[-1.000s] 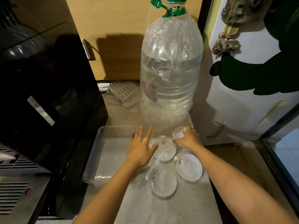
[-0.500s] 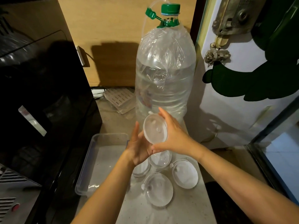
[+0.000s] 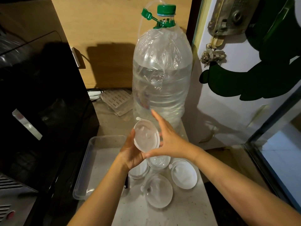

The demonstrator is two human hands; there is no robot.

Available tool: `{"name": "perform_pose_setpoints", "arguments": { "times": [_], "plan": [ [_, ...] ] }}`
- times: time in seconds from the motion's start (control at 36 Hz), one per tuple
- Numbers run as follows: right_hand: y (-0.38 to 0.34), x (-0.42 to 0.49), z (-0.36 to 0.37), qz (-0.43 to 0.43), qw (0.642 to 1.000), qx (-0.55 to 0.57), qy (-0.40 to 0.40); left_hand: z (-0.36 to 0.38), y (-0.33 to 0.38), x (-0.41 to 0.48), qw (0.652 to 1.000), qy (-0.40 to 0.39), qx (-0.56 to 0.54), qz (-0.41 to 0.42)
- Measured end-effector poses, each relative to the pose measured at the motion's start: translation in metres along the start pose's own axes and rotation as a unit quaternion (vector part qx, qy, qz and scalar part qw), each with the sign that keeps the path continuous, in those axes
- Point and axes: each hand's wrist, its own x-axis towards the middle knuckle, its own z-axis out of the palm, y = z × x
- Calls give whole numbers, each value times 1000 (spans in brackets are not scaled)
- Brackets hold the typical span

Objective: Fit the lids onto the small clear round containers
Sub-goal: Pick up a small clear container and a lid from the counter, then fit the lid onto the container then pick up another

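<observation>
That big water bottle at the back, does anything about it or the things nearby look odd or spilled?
The water bottle stands upright and capped, its upper half draped in crinkled plastic film. No spill shows. Both hands, left hand and right hand, hold one container tilted in the air.

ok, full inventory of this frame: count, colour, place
water bottle: 1, clear, green cap, back of counter
held container with lid: 1, clear, between both hands, above counter
round pieces on counter: 4, clear, below hands; lidded ones at and, the rest partly hidden
rectangular tray: 1, clear, counter left
appliance: 1, black, far left
door: 1, white, green sticker, right
left hand: cups container
right hand: presses lid
</observation>
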Motion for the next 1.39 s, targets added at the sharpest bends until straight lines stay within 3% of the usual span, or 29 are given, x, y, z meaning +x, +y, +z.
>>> {"name": "perform_pose_setpoints", "arguments": {
  "times": [0.19,0.39,0.72,0.94,1.19,1.39],
  "plan": [
    [41,-16,-24,83,996,-21,40,-6,2,-5,999,44,-1,-20],
    [92,-48,-5,211,973,-88,-25,-8,-4,-9,998,57,31,-16],
    [119,-79,36,293,937,-178,-68,-13,-28,-18,996,70,24,-57],
    [120,-80,45,299,934,-187,-57,-21,-31,-27,994,73,25,-73],
    [108,-75,23,311,943,-118,2,-20,-30,-31,996,62,24,-60],
    [58,-62,-18,248,964,-65,71,-13,-30,-27,997,59,11,-52]
  ]
}}
